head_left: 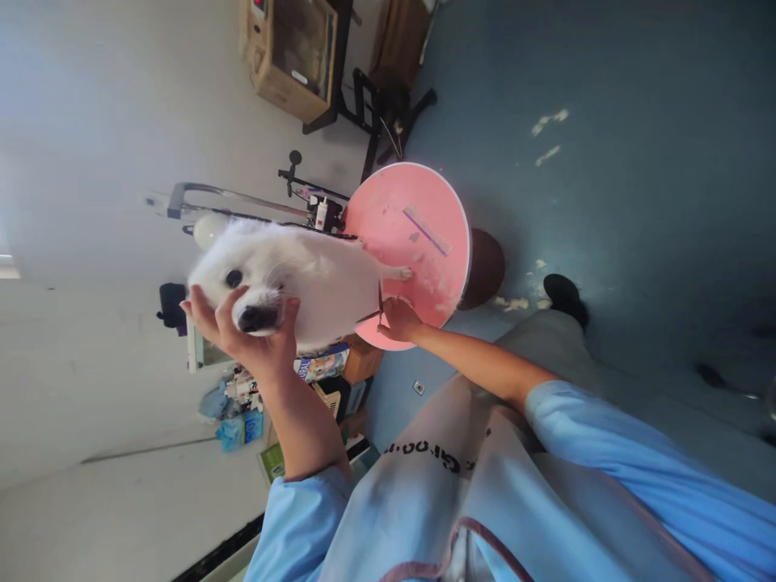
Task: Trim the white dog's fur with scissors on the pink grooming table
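Note:
A white fluffy dog (327, 279) is on a round pink table (436, 194), its head toward the left of the tilted head view. My left hand (260, 343) holds its muzzle, with the thumb on one side and the fingers on the other, near the eye. Lower on the dog, my right hand (400, 319) grips scissors (380, 304). The blades are spread apart beside the white fur by a front leg. Past that leg, a comb (428, 230) lies on the pink tabletop among loose bits of fur.
A metal arm (242, 196) and a white bottle (322, 213) are beside the dog. A wooden cabinet (294, 56) stands at the top. Supplies and boxes (362, 360) lie beyond the dog's near side. Fur clumps (549, 121) are on the blue floor (636, 162).

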Demonstrator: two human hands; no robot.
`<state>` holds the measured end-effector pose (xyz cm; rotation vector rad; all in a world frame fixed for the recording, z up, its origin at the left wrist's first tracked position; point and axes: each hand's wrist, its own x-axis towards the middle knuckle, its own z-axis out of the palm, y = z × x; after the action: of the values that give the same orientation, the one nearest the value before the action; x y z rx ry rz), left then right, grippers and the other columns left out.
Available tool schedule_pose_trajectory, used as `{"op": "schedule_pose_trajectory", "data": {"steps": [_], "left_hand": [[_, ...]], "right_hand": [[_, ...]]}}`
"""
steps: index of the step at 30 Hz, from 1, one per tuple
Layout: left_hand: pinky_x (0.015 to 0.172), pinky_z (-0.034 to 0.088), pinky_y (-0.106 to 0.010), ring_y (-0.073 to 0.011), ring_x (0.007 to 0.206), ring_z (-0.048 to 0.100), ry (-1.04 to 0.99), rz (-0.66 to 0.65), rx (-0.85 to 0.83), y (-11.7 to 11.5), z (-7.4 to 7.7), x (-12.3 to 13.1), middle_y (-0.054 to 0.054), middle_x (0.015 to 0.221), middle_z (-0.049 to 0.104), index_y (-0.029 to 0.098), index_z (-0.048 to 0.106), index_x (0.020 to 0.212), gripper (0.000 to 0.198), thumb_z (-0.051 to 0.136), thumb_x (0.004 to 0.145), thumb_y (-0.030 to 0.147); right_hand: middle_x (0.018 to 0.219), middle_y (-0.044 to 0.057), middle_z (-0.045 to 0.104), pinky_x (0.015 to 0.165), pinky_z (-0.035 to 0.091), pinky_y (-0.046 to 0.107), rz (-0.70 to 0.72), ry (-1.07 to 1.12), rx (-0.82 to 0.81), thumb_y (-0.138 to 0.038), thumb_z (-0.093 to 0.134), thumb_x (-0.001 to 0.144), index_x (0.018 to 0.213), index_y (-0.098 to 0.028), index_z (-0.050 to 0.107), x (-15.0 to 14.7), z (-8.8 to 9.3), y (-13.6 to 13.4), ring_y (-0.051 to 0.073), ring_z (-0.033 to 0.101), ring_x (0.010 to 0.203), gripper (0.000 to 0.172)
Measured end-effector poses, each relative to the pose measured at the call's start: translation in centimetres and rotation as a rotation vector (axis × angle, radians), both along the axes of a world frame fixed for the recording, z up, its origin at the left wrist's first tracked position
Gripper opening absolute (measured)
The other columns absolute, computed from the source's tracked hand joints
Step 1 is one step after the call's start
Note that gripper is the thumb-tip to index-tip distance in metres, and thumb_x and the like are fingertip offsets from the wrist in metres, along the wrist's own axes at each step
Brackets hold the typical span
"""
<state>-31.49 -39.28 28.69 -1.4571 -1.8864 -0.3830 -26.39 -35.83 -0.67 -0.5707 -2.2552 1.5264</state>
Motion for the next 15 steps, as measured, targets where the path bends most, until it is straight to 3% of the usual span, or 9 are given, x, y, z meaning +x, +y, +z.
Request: {"op": "schedule_pose_trajectory", "data": {"steps": [3,8,12,15], "left_hand": [[0.129,0.019,-0.059,-0.0382,0.156,0.026,0.017,0.003,-0.002,0.1,0.1,-0.2,-0.023,0.160,0.038,0.013,0.064,0.115,0.068,0.081,0.070,0.061],[0.130,0.018,-0.058,-0.0366,0.158,0.023,0.028,0.047,-0.024,0.2,0.3,-0.4,-0.021,0.161,0.036,0.015,0.062,0.116,0.069,0.079,0.070,0.064],[0.129,0.020,-0.056,-0.0388,0.154,0.030,0.017,-0.008,0.021,0.2,0.4,-0.7,-0.026,0.158,0.040,0.010,0.067,0.113,0.072,0.082,0.065,0.062],[0.129,0.019,-0.055,-0.0384,0.154,0.032,0.020,-0.030,0.026,0.1,0.5,-1.0,-0.027,0.157,0.041,0.009,0.068,0.113,0.073,0.084,0.063,0.061]], "right_hand": [[0.113,0.017,0.068,0.086,0.050,0.039,0.023,-0.032,-0.107,-0.014,0.047,0.095,0.118,-0.015,0.057,-0.5,-0.1,-0.4,0.028,0.067,0.103,0.025],[0.122,0.020,0.064,0.094,0.048,0.040,-0.021,0.037,-0.084,-0.028,0.059,0.094,0.118,-0.013,0.056,-1.2,-0.2,-1.3,0.032,0.063,0.116,0.029],[0.117,0.017,0.067,0.085,0.050,0.036,0.008,0.012,-0.193,-0.019,0.047,0.097,0.119,-0.015,0.055,-1.8,-0.4,-1.5,0.028,0.067,0.106,0.024],[0.119,0.018,0.066,0.087,0.049,0.036,-0.010,0.061,-0.203,-0.025,0.054,0.095,0.117,-0.015,0.055,-2.2,-0.7,-1.6,0.029,0.066,0.108,0.024]]}}
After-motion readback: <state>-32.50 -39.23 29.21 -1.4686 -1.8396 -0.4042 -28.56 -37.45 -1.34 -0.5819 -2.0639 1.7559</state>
